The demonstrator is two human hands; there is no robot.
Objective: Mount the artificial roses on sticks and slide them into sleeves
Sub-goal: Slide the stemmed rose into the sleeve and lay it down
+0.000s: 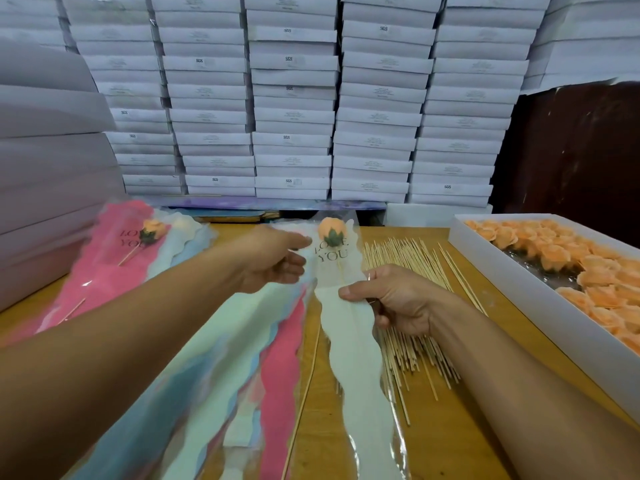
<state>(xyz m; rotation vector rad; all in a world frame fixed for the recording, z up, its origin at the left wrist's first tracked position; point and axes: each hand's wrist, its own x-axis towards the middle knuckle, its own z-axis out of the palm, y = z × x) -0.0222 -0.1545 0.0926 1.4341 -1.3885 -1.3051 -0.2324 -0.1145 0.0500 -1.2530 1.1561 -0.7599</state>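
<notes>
Held between both hands: right hand (398, 299) pinched on the white sleeve (349, 327) at mid-length, left hand (277, 261) gripping its upper edge, the mounted rose (331, 231) already seated near the top on its stick (341, 271). Finished too, seemingly, one rose in a pink sleeve (114, 258) laid far left — yet left to do, judging by the tray (519, 289) of orange roses (554, 254), plenty. Scattered close by: loose sticks (412, 268) under the right hand, spare sleeves (221, 375) fanned beneath the left arm, stacked white boxes (294, 109) behind — nothing plainly blocking.

left hand (273, 259) blurred, sleeve (349, 341) bottom cropped
</notes>
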